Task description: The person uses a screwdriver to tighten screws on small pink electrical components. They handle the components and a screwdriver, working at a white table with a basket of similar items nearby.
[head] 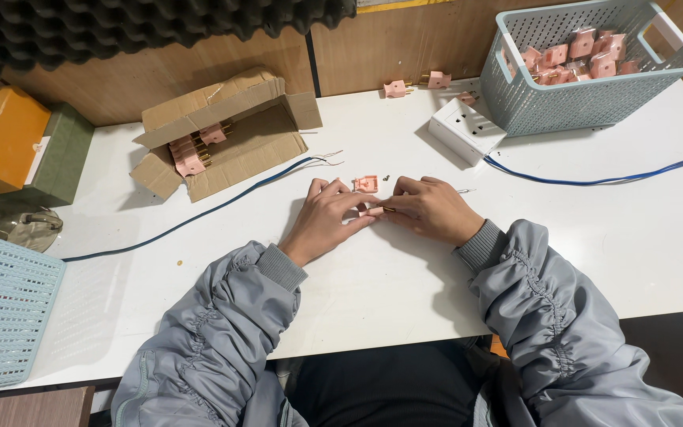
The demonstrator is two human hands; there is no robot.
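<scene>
Hands meet at table (405, 300) centre. We note left hand (327, 217) and right hand (430, 207) fingers pinching small pink plug part (376, 211) with brass pin between them; open pink plug shell (366, 183) just beyond. We advise: keep wrists planted, grip light, pin aligned squarely.

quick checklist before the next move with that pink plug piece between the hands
1. Both hands on the work: left hand and right hand meet at the fingertips on the table. Ok.
2. Small pink part and brass pin held between the fingertips: cannot tell who grips it.
3. Open pink plug half lies just beyond the fingers, within reach. Ok.
4. Loose small screw beside it, not near an edge. Ok.
5. Blue cable lies apart from the hands. Ok.
6. Supply: cardboard box and basket both hold pink plugs. Ok.
</scene>
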